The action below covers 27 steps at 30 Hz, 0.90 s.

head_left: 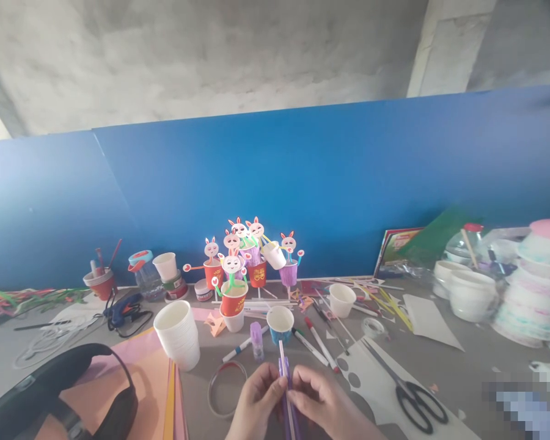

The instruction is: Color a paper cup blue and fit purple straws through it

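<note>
Both my hands meet at the bottom centre of the table. My left hand (256, 397) and my right hand (318, 397) are closed, pinching a small bundle of thin straws (285, 376), purple and white, that points away from me. Just beyond the straws stands a blue paper cup (280, 324) and a small purple glue stick (256, 340). Marker pens (318, 342) lie to the right of the cup.
A stack of white cups (178, 333) rests on pink and orange paper (151, 379). Paper-cup bunny figures (241, 266) stand against the blue partition (302, 195). Black scissors (412, 394), a tape roll (373, 327), a glue gun (123, 308), white bowls (470, 293) and black headphones (59, 391) surround them.
</note>
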{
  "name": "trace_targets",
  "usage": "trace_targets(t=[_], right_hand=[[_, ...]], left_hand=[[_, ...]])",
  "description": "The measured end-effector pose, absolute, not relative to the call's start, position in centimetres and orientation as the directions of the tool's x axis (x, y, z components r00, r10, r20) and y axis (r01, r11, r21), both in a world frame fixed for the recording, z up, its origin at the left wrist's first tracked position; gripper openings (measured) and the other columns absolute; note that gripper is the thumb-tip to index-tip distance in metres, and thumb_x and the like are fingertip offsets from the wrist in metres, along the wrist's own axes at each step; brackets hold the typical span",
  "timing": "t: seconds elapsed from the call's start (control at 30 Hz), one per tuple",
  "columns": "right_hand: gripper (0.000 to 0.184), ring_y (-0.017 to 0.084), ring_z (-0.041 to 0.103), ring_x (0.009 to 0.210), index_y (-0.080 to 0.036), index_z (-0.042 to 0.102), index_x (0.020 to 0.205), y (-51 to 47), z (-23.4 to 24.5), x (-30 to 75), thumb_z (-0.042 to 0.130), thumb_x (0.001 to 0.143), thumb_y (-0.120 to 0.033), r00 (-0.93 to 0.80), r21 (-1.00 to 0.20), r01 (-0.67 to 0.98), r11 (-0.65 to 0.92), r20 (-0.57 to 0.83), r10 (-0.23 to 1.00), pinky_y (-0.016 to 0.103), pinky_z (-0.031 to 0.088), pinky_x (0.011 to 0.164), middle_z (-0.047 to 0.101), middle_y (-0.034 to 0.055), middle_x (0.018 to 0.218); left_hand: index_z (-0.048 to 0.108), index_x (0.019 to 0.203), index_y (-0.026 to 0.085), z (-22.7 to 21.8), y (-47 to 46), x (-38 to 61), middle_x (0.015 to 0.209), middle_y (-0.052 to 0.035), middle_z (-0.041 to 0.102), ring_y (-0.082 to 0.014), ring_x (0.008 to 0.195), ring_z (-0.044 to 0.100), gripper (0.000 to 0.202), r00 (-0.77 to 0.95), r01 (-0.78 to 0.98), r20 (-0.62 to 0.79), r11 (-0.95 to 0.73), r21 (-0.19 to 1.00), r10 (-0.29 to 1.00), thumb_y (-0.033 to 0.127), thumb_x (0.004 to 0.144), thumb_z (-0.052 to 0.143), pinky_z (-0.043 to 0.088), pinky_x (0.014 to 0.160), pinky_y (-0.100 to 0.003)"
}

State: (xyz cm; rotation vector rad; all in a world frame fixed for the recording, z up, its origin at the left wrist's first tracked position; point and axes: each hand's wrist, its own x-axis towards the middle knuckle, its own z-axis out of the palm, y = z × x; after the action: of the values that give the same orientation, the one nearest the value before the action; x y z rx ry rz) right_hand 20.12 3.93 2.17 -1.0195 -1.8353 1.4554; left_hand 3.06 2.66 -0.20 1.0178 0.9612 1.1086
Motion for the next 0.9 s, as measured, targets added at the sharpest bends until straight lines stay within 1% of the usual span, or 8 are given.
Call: trace_targets(t=[0.13, 0.23, 0.33, 0.5, 0.6, 0.7, 0.77, 0.9], right_hand=[[0.033, 0.012, 0.042, 0.062, -0.023, 0.043, 0.074, 3.71, 2.4, 19.89, 0.063, 0.086, -0.045, -0.551, -0.977, 0.198, 0.077, -0.046, 0.833, 0.023, 0.036, 0.057, 0.043, -0.0064, 0.068], [0.036, 0.012, 0.042, 0.06, -0.023, 0.042, 0.073, 3.73, 2.36, 19.84, 0.062, 0.087, -0.049, -0.54, -0.98, 0.189, 0.069, -0.044, 0.841, 0.024, 0.036, 0.056, 0.042, -0.0064, 0.067], [0.037, 0.012, 0.041, 0.06, -0.023, 0.043, 0.073, 3.81, 2.27, 19.95, 0.06, 0.089, -0.052, -0.514, -0.98, 0.183, 0.074, -0.031, 0.857, 0.024, 0.035, 0.055, 0.041, -0.0066, 0.066], [0.041, 0.012, 0.044, 0.059, -0.023, 0.044, 0.072, 3.78, 2.39, 20.12, 0.062, 0.088, -0.056, -0.522, -0.984, 0.166, 0.06, -0.036, 0.852, 0.024, 0.037, 0.055, 0.043, -0.0066, 0.066], [0.043, 0.013, 0.047, 0.061, -0.022, 0.046, 0.073, 3.77, 2.6, 20.08, 0.061, 0.087, -0.059, -0.53, -0.988, 0.145, 0.045, -0.039, 0.847, 0.024, 0.04, 0.056, 0.045, -0.0059, 0.067], [0.043, 0.013, 0.049, 0.06, -0.022, 0.049, 0.076, 3.86, 2.73, 20.06, 0.06, 0.088, -0.061, -0.512, -0.99, 0.133, 0.039, -0.035, 0.858, 0.024, 0.042, 0.055, 0.048, -0.0054, 0.067], [0.043, 0.013, 0.049, 0.058, -0.022, 0.049, 0.076, 3.96, 2.72, 20.11, 0.059, 0.089, -0.062, -0.488, -0.99, 0.132, 0.043, -0.027, 0.873, 0.023, 0.042, 0.054, 0.048, -0.0059, 0.067], [0.042, 0.011, 0.049, 0.054, -0.022, 0.05, 0.074, 4.13, 2.56, 20.22, 0.061, 0.088, -0.06, -0.462, -0.989, 0.136, 0.053, -0.016, 0.887, 0.022, 0.042, 0.052, 0.046, -0.0071, 0.066]], left_hand=[[0.051, 0.07, 0.019, 0.32, 2.51, 2.9, 0.061, 0.0075, 0.046, -0.0079, 0.055, 0.037, 0.057, 0.132, -0.25, -0.077, 0.108, 0.962, 0.988, 0.069, 0.067, 0.078, 0.03, 0.054, -0.022], [0.052, 0.071, 0.019, 0.2, 2.49, 2.95, 0.06, 0.0078, 0.046, -0.0076, 0.053, 0.038, 0.058, 0.149, -0.252, -0.084, 0.12, 0.96, 0.985, 0.071, 0.066, 0.077, 0.031, 0.053, -0.023], [0.054, 0.07, 0.019, -0.05, 2.46, 2.93, 0.059, 0.0066, 0.049, -0.0084, 0.052, 0.042, 0.057, 0.172, -0.233, -0.076, 0.116, 0.966, 0.982, 0.07, 0.065, 0.079, 0.032, 0.052, -0.023], [0.053, 0.067, 0.019, -0.21, 2.35, 2.73, 0.056, 0.0063, 0.05, -0.0085, 0.049, 0.043, 0.052, 0.195, -0.221, -0.087, 0.13, 0.967, 0.977, 0.065, 0.073, 0.076, 0.031, 0.05, -0.023], [0.055, 0.072, 0.018, -0.2, 2.32, 2.63, 0.062, 0.0049, 0.054, -0.0095, 0.055, 0.047, 0.05, 0.216, -0.242, -0.073, 0.126, 0.962, 0.974, 0.063, 0.074, 0.076, 0.035, 0.055, -0.024], [0.059, 0.079, 0.017, -0.08, 2.34, 2.5, 0.072, 0.0026, 0.059, -0.0117, 0.065, 0.052, 0.049, 0.238, -0.269, -0.05, 0.115, 0.956, 0.97, 0.06, 0.07, 0.082, 0.038, 0.062, -0.024], [0.06, 0.081, 0.017, 0.08, 2.33, 2.43, 0.074, 0.0018, 0.061, -0.0123, 0.068, 0.054, 0.048, 0.247, -0.282, -0.047, 0.118, 0.952, 0.968, 0.056, 0.068, 0.085, 0.039, 0.064, -0.024], [0.062, 0.082, 0.017, 0.4, 2.16, 2.47, 0.076, 0.0011, 0.063, -0.0124, 0.071, 0.055, 0.042, 0.243, -0.305, -0.058, 0.133, 0.943, 0.968, 0.05, 0.071, 0.086, 0.04, 0.068, -0.025]])
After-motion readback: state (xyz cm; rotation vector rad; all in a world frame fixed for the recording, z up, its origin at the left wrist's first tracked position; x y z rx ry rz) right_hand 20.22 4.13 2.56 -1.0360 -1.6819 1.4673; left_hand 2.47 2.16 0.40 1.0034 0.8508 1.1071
